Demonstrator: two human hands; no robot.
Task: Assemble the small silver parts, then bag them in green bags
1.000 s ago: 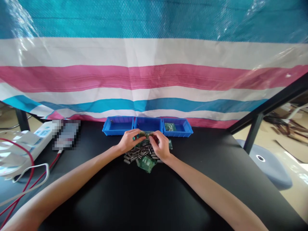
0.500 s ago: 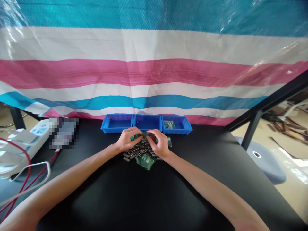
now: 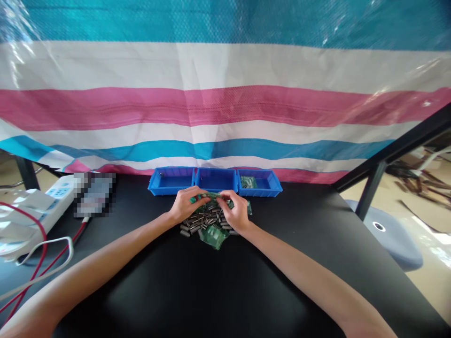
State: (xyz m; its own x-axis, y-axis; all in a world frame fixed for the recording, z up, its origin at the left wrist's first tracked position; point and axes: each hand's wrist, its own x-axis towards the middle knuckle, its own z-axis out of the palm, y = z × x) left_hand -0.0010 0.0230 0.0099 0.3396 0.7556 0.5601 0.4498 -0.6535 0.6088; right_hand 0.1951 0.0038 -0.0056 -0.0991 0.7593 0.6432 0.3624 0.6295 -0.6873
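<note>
My left hand (image 3: pixel 186 203) and my right hand (image 3: pixel 235 210) pinch a small green plastic bag (image 3: pixel 212 195) between them, just above a pile of metal pins (image 3: pixel 206 219). The fingers of both hands are closed on the bag's edges; what is inside it is too small to make out. On the near side of the pile lies another green plastic bag (image 3: pixel 213 237) with small parts showing through. Part of a further green packet (image 3: pixel 249 207) sticks out beyond my right hand. My hands hide the back of the pile.
Three blue bins stand in a row behind the pile: a left bin (image 3: pixel 171 191), a middle bin (image 3: pixel 216 180) and a right bin (image 3: pixel 260 192) holding a green packet (image 3: pixel 248 182). A white power strip (image 3: pixel 58 193) with red and white cables lies at the left. A striped sheet (image 3: pixel 225 105) hangs behind.
My fingertips have shifted slightly on the green bag, and it now looks flatter and more stretched between them. The pile, the near bag and the bins have stayed put.
</note>
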